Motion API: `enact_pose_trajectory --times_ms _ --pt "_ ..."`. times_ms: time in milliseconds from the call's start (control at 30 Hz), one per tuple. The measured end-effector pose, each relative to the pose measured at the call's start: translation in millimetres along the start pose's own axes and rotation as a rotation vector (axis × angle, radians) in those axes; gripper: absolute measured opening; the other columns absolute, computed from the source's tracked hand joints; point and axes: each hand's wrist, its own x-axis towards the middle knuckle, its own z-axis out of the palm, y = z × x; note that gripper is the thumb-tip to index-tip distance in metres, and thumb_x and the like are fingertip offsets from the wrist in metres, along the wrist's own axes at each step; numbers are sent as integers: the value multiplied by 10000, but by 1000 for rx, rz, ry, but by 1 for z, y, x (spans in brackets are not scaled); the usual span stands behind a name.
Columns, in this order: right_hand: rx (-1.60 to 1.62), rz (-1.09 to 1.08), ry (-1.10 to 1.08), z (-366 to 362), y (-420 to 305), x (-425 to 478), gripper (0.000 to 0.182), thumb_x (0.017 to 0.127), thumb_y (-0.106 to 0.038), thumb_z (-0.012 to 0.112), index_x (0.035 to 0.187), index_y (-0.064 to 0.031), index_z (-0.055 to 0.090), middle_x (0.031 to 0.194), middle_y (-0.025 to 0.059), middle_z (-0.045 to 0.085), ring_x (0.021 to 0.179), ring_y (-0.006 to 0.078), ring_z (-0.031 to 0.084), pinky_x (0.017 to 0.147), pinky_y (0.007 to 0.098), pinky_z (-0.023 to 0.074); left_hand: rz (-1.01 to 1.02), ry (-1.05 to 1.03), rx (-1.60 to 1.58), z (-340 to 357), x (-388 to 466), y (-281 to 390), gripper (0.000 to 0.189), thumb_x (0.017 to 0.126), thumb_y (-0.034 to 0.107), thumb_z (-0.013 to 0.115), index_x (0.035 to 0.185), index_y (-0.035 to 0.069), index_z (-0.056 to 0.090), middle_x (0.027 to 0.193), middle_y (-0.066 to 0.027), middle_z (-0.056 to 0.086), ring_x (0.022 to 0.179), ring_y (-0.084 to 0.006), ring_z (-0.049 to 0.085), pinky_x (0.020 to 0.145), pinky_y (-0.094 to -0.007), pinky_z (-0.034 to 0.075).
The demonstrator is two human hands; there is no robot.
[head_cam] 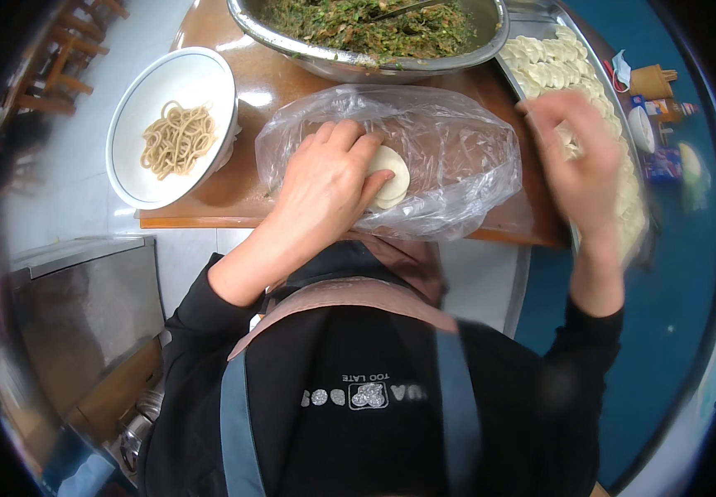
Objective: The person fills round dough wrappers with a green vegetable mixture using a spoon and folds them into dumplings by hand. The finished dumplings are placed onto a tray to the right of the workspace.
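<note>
My left hand (333,171) rests over a small stack of round dough wrappers (392,177), thumb on top of them and fingers curled at their far side. The wrappers lie on a clear plastic bag (457,149) spread at the table's near edge. My right hand (578,146), blurred, is over the near part of a metal tray (513,77) filled with rows of folded dumplings (550,68); whether it holds anything cannot be told. Beyond the bag stands a steel basin (358,62) of chopped green filling (358,28) with a utensil in it.
A white bowl (128,124) with noodles (177,140) stands on the wooden table (209,208) at the left. Right of the tray are a small white bowl (641,129), a brown container of sticks (650,82) and packages. Wooden stools (66,62) stand at the far left.
</note>
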Motion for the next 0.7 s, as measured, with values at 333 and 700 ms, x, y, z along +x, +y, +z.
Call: enact_pose_trajectory --times_ms 333,700 --pt "324 137 -81 71 -54 -62 115 805 -81 709 909 -41 679 876 92 625 856 303 612 752 386 465 24 72 -55 13 4 5 228 753 57 728 957 34 629 942 -129 604 946 -355 584 797 -434 479" --pt "788 373 -154 91 -52 -43 220 864 -97 703 1048 10 645 911 72 661 817 174 631 721 284 492 -144 145 -577 0 -4 13 141 921 49 634 1047 27 574 956 -67 650 879 -172 621 772 -311 486"
